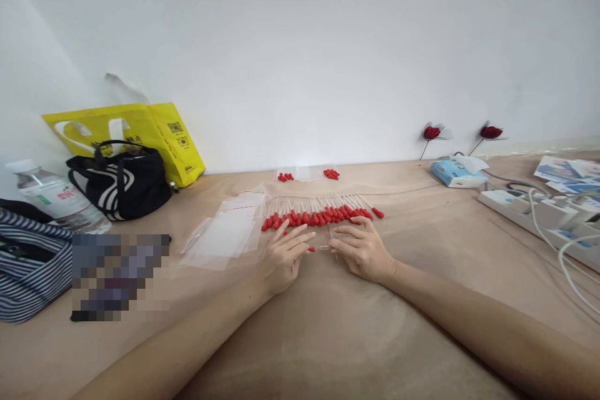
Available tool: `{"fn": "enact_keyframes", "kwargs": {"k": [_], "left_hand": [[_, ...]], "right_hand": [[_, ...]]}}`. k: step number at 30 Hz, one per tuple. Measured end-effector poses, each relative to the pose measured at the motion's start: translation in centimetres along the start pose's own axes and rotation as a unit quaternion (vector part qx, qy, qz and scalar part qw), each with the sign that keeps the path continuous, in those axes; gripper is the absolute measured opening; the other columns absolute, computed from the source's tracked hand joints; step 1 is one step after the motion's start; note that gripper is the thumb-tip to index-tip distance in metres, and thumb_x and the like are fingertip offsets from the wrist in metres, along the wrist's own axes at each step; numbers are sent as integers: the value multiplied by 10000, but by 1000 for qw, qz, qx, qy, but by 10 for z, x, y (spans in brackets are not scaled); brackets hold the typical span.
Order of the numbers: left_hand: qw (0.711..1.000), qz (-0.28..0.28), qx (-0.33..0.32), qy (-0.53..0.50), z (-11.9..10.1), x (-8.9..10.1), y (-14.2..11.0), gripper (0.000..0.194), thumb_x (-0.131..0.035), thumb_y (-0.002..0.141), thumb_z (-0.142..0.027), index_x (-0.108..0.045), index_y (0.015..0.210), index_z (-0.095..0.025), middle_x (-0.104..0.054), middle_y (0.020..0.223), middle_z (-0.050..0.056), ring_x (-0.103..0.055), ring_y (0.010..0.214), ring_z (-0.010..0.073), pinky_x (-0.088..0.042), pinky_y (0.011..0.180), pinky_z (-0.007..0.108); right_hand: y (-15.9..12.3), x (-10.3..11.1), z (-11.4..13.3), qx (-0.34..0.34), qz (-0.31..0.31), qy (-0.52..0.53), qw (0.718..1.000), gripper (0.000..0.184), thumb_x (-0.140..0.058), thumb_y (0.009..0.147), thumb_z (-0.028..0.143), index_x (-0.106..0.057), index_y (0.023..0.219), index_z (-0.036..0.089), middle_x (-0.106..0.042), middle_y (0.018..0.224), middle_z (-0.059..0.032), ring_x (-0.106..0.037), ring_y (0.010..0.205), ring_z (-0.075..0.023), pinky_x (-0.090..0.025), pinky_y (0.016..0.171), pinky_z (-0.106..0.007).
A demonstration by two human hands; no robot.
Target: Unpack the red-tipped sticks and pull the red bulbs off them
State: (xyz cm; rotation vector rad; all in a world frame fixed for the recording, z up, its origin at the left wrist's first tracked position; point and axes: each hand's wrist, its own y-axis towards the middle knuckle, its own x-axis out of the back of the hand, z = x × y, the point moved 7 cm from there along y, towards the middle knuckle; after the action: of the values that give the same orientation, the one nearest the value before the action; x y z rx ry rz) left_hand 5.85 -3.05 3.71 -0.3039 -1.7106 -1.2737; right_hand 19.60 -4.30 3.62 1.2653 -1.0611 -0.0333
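Observation:
A row of red-headed, thin pale sticks (pixel 323 217) lies side by side on the table, heads toward me. Just in front of the row is my left hand (pixel 282 256), its fingers closed around a small red-tipped piece (pixel 311 249) that shows at the fingertips. Across a narrow gap, my right hand (pixel 363 251) pinches a short clear piece (pixel 324 248). Whether these two pieces belong to one stick I cannot tell. Left of the row lies a fanned pile of clear zip bags (pixel 225 231). Behind it, clear bags hold several red-headed pieces (pixel 285 177).
At left stand a yellow bag (pixel 180 144), a black pouch (pixel 140 181), a plastic bottle (pixel 47 190) and a striped bag (pixel 32 269). At right are a tissue pack (pixel 452 173), a power strip (pixel 510 206) with cables, and printed papers (pixel 569 170). A white wall (pixel 300 62) rises behind.

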Motion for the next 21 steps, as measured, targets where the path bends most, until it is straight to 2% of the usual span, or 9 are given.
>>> {"fn": "enact_keyframes", "kwargs": {"k": [4,6,8,11,15,19,21], "left_hand": [[996,-61,65,-2,14,10,-7,186,-435,835,-173,-589,939,-185,-595,955,70,-558,899,164,-454,807,337],[989,-88,118,-1,26,15,-13,231,-414,845,-191,-574,1011,-174,-537,890,69,-546,781,134,-478,701,278],[980,-104,172,6,38,20,-20,265,-384,846,-188,-561,1041,-154,-494,864,68,-531,767,132,-477,688,272],[964,-76,255,-2,56,24,-31,290,-389,820,-192,-534,1067,-143,-496,857,63,-535,763,140,-477,682,279],[933,-11,352,-67,70,20,-42,293,-466,761,-249,-497,1035,-148,-525,757,14,-514,564,101,-465,536,232],[919,2,381,-100,70,15,-41,258,-529,719,-333,-503,913,-165,-534,673,-19,-514,531,97,-460,534,231],[916,3,387,-107,70,13,-38,277,-553,699,-369,-515,887,-170,-545,669,-18,-524,541,102,-463,546,238]], "right_hand": [[-10,-6,-20,-88,45,6,995,214,-418,848,218,-604,950,187,-619,684,-25,-545,638,-123,-373,651,-281],[-15,-12,-29,-134,73,16,988,264,-384,859,227,-574,1036,181,-584,739,-41,-524,630,-121,-382,578,-246],[-18,-18,-34,-168,98,17,981,296,-364,856,213,-547,1086,180,-536,768,-49,-508,635,-126,-398,558,-236],[-21,-24,-38,-189,118,18,975,327,-351,831,157,-523,1108,173,-489,760,-47,-493,636,-138,-426,586,-255],[-22,-27,-41,-214,118,51,968,319,-362,778,87,-518,1046,165,-514,821,-59,-513,697,-148,-439,637,-268],[-25,-31,-45,-251,114,64,959,177,-386,737,69,-503,827,166,-512,786,-47,-509,667,-145,-427,593,-263],[-23,-32,-44,-248,97,72,961,158,-381,728,56,-485,768,168,-489,786,-52,-501,676,-145,-436,605,-269]]}}
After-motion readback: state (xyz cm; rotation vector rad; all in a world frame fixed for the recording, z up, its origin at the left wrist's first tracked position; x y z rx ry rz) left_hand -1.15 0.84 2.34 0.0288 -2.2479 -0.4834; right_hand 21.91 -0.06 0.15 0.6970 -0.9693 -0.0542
